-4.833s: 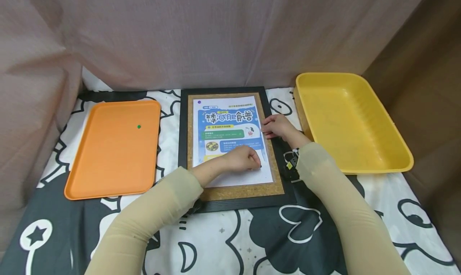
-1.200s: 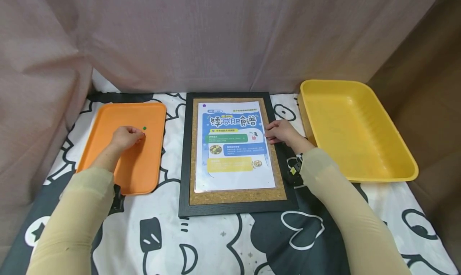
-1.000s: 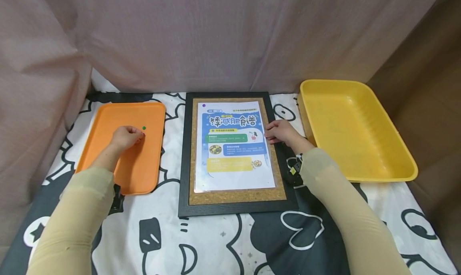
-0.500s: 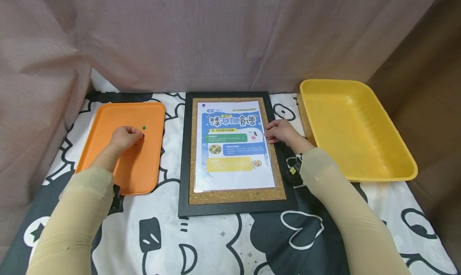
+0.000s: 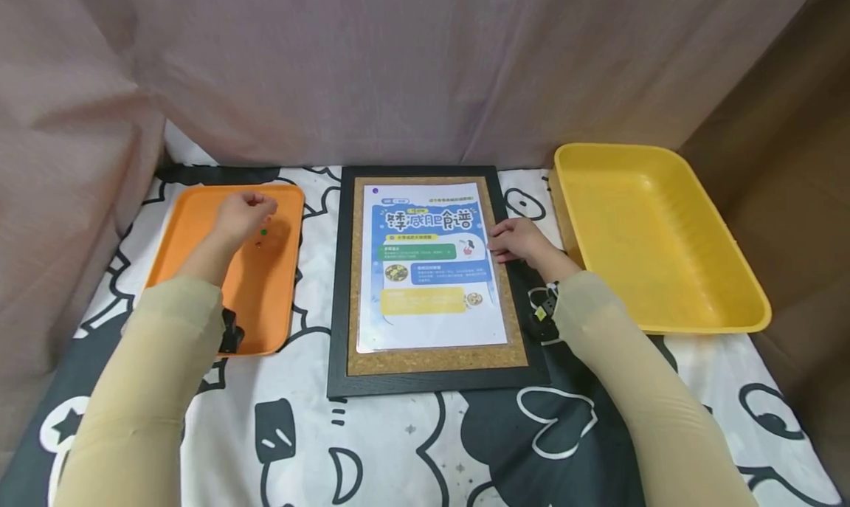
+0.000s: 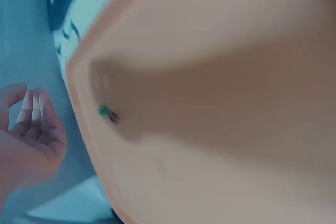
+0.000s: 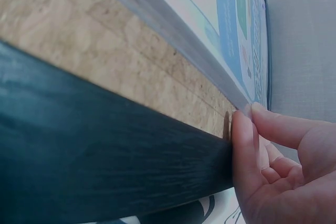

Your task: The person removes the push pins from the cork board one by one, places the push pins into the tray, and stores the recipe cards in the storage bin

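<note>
My left hand (image 5: 246,213) hovers over the orange tray (image 5: 199,219), fingers loosely bent. In the left wrist view the thumb stands apart from the fingers, with nothing between them. Below lies a green pushpin (image 6: 103,110), and a smaller dark pushpin (image 6: 113,117) is right beside it. A printed laminated sheet (image 5: 432,330) rests on a black-framed cork board (image 5: 438,363), with a purple pushpin (image 5: 375,191) at its top left corner. On the sheet's right edge, my right hand (image 5: 524,245) pinches the margin between thumb and index finger, close to the frame.
A deep yellow bin (image 5: 657,234) stands right of the board. The patterned tablecloth (image 5: 392,448) covers the table, and a curtain (image 5: 412,64) hangs behind. A dark wrist device (image 5: 544,308) sits at the right cuff.
Earlier my left hand moved from the sheet's lower part to the tray, pinching a small pushpin. Now it has let go and lifted away; the pin lies by the green one. The right hand stays put.
</note>
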A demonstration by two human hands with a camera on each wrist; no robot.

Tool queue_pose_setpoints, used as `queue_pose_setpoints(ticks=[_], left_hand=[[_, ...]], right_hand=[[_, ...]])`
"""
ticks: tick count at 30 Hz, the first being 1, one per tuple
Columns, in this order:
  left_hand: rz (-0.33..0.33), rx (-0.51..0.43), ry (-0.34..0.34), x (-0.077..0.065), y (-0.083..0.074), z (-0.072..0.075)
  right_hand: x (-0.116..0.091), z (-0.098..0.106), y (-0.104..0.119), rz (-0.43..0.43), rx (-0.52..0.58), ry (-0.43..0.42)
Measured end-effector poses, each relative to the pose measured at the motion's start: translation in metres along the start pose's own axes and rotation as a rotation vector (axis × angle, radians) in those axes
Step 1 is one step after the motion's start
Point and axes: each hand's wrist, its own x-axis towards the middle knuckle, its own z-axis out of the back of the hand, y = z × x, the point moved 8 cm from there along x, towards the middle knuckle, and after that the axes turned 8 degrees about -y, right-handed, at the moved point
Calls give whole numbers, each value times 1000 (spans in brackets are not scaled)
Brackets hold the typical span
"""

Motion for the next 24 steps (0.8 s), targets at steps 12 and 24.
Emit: queue_pose_setpoints(ticks=[12,24], left_hand=[[-128,70,40,28,-63,-62],[-213,188,101,48,-100,-116]], right_hand=[[-2,1,0,-16,23,11],[-3,1,0,-26,16,-1]])
